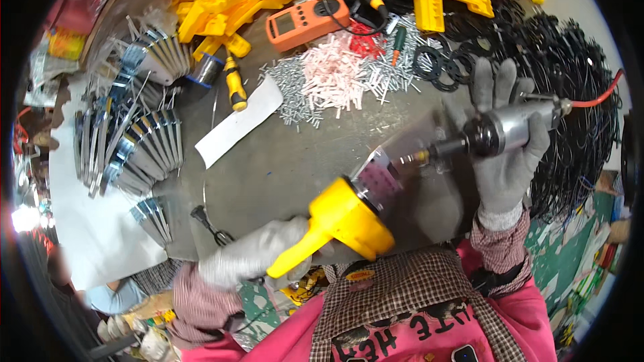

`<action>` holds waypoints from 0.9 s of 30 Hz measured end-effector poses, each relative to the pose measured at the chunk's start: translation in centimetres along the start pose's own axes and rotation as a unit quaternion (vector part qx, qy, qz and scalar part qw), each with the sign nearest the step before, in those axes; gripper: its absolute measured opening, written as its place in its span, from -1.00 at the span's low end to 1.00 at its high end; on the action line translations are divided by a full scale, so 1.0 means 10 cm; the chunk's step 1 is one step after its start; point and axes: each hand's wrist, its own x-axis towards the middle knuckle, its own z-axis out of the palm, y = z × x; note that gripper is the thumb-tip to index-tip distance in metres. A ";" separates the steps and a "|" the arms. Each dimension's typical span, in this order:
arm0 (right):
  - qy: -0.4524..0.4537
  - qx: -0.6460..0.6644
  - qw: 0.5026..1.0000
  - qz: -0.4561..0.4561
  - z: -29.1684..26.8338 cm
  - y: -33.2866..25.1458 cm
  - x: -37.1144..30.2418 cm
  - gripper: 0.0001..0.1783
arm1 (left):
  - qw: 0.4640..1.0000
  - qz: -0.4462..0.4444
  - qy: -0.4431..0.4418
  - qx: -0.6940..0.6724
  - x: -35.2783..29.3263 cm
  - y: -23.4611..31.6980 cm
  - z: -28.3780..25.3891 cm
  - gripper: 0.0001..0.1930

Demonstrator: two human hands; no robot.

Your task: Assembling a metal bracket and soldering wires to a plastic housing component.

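Observation:
In my gloved left hand [265, 249], blurred by motion, is the handle of a yellow plastic housing [339, 218]. The housing's front has a black ring, with a blurred, pinkish, perforated piece [379, 177] sticking out of it. My gloved right hand [508, 174] holds a silver-and-black air screwdriver [500, 135] across its palm. The thumb bends over the tool while some fingers extend up behind it. The brass-coloured tip of the screwdriver points left, close to the perforated piece; whether they touch I cannot tell.
Pale pink sleeves [329, 70] and metal screws [288, 97] lie in piles behind the hands. An orange multimeter [308, 21], yellow housings [235, 0] and a yellow-black screwdriver [235, 84] lie farther back. Metal-legged parts [144, 151] stand left; black cables [570, 94] heap right. A red hose [600, 99] trails rightward.

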 end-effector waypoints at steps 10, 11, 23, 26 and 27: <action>0.365 0.023 0.926 0.096 -0.02 0.09 -0.56 -0.45 | 0.725 0.254 0.287 0.572 0.39 -0.45 0.17 -0.50; 0.371 0.020 0.924 0.093 -0.01 0.08 -0.57 -0.45 | 0.721 0.260 0.293 0.572 0.40 -0.44 0.17 -0.51; 0.366 -0.008 0.926 0.089 0.01 0.11 -0.57 -0.49 | 0.735 0.258 0.280 0.561 0.44 -0.44 0.15 -0.50; 0.356 -0.009 0.930 0.091 0.00 0.12 -0.55 -0.52 | 0.731 0.259 0.277 0.568 0.45 -0.44 0.13 -0.51; 0.366 -0.008 0.926 0.096 -0.01 0.12 -0.55 -0.52 | 0.731 0.261 0.275 0.568 0.45 -0.45 0.12 -0.51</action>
